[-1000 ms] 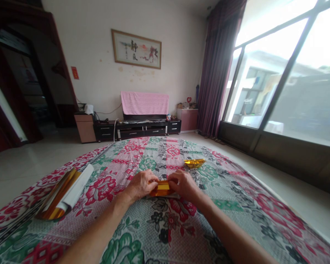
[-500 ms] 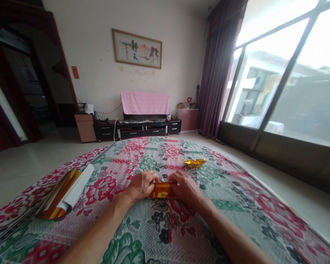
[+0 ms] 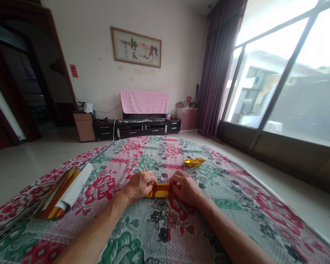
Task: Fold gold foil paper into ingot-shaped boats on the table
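Note:
A strip of shiny gold paper point(image 3: 161, 191) lies at the middle of the table, between my two hands. My left hand point(image 3: 142, 185) pinches its left end with curled fingers. At the right end, my right hand point(image 3: 184, 187) grips it the same way. Beyond my right hand sits a folded gold paper piece point(image 3: 194, 162), shaped like a small boat, touched by neither hand. To the left rests a curled stack of gold and white sheets point(image 3: 63, 194).
The table has a flowered cloth point(image 3: 121, 220) in red, green and grey. Past its far edge stand a low black cabinet point(image 3: 143, 130) and a screen under a pink towel point(image 3: 144, 102). A purple curtain point(image 3: 216, 69) hangs beside large windows on the right.
Both hands have stayed on the gold strip, with only slight finger movement. The strip looks a little narrower from front to back. The view has shifted slightly.

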The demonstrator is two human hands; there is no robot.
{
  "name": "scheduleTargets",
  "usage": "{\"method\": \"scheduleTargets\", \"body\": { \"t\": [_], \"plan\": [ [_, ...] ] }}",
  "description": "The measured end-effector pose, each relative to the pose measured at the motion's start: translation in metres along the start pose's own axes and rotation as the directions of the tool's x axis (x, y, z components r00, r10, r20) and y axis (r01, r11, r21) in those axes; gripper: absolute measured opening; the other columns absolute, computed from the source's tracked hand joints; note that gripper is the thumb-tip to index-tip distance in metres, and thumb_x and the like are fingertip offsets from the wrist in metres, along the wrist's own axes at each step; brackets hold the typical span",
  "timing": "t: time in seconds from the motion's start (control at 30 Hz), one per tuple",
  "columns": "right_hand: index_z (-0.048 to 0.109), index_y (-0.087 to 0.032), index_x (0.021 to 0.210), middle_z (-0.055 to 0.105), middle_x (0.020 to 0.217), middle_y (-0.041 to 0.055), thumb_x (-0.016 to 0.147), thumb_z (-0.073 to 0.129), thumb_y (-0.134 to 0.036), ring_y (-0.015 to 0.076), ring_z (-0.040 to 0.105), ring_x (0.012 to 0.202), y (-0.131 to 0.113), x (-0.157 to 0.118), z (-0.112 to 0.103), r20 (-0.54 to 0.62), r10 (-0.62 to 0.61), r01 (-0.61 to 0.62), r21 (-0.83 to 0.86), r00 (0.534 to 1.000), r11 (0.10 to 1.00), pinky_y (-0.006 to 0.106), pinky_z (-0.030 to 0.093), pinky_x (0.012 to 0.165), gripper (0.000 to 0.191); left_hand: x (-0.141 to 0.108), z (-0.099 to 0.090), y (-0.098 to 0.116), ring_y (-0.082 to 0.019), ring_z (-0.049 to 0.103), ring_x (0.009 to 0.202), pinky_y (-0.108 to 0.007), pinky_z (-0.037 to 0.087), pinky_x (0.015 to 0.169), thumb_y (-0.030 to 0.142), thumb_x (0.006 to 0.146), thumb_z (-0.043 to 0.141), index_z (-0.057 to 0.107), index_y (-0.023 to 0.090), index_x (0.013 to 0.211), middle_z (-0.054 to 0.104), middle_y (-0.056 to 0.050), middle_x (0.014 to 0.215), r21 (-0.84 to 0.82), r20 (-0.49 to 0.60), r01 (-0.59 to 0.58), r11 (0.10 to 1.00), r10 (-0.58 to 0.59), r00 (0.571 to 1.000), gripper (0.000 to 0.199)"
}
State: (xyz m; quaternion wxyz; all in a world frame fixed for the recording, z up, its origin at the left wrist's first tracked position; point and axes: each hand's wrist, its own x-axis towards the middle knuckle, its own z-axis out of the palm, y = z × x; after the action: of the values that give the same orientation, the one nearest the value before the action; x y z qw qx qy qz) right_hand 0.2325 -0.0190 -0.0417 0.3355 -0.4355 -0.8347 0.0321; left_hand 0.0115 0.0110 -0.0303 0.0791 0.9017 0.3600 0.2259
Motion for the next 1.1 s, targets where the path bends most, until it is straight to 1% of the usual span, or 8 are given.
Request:
{"method": "scheduleTargets", "body": {
  "t": [0.13,0.27,0.37,0.63,0.83,1.1],
  "plan": [
    [0.062,-0.02,0.075,0.056,0.079,0.0011,0.069,0.049,-0.004,0.0116,0.052,0.073,-0.0037,-0.0009,-0.0019,0.017,0.002,-0.002,-0.006,1.0,1.0,0.021,0.04,0.067,0.021,-0.0003,-0.0021,0.0011,-0.013,0.055,0.075,-0.023,0.043,0.07,0.007,0.067,0.044,0.069,0.021,0.081,0.059,-0.002,0.078,0.046,0.031,-0.026,0.999,0.024,0.999,0.031],
    [0.061,-0.019,0.074,0.056,0.078,0.001,0.066,0.048,-0.004,0.0118,0.052,0.072,-0.006,-0.0014,-0.003,0.024,0.006,-0.006,-0.016,1.0,1.0,0.021,0.039,0.067,0.021,-0.0005,-0.0024,0.0013,-0.013,0.055,0.075,-0.023,0.043,0.071,0.007,0.067,0.044,0.069,0.021,0.081,0.059,-0.002,0.077,0.049,0.038,-0.036,0.998,0.034,0.999,0.031],
    [0.06,-0.019,0.074,0.056,0.078,0.0009,0.066,0.048,-0.004,0.0122,0.051,0.072,-0.0063,-0.0012,-0.0031,0.024,0.01,-0.01,-0.022,1.0,1.0,0.022,0.039,0.067,0.021,-0.0005,-0.0023,0.0018,-0.013,0.055,0.075,-0.023,0.043,0.071,0.007,0.067,0.045,0.068,0.02,0.08,0.06,-0.002,0.077,0.04,0.034,-0.026,0.999,0.025,0.999,0.03],
    [0.061,-0.02,0.072,0.055,0.077,0.001,0.066,0.048,-0.005,0.0124,0.052,0.073,-0.0078,-0.0013,-0.0041,0.038,0.002,-0.001,-0.027,0.999,1.0,0.021,0.039,0.066,0.021,-0.0016,-0.0045,0.0041,-0.012,0.052,0.069,-0.022,0.04,0.064,0.008,0.063,0.044,0.064,0.02,0.075,0.057,0.0,0.074,0.031,0.019,-0.01,0.999,0.01,1.0,0.026],
    [0.062,-0.02,0.071,0.055,0.076,0.0007,0.066,0.049,-0.005,0.0124,0.051,0.072,-0.0095,-0.001,-0.0042,0.041,0.004,-0.002,-0.03,0.999,1.0,0.021,0.04,0.065,0.021,-0.0032,-0.0054,0.0049,-0.011,0.051,0.066,-0.021,0.039,0.061,0.008,0.06,0.044,0.061,0.019,0.07,0.055,0.0,0.071,0.037,0.029,0.016,0.999,-0.017,0.999,0.022],
    [0.062,-0.02,0.071,0.055,0.076,0.0011,0.065,0.048,-0.005,0.0126,0.051,0.073,-0.0096,-0.0007,-0.0039,0.034,0.002,-0.001,-0.032,0.999,0.999,0.021,0.04,0.066,0.021,-0.0031,-0.0053,0.005,-0.012,0.052,0.066,-0.021,0.04,0.061,0.008,0.06,0.044,0.063,0.019,0.068,0.057,0.0,0.072,0.022,0.028,0.015,1.0,-0.016,0.999,0.023]
  ]
}}
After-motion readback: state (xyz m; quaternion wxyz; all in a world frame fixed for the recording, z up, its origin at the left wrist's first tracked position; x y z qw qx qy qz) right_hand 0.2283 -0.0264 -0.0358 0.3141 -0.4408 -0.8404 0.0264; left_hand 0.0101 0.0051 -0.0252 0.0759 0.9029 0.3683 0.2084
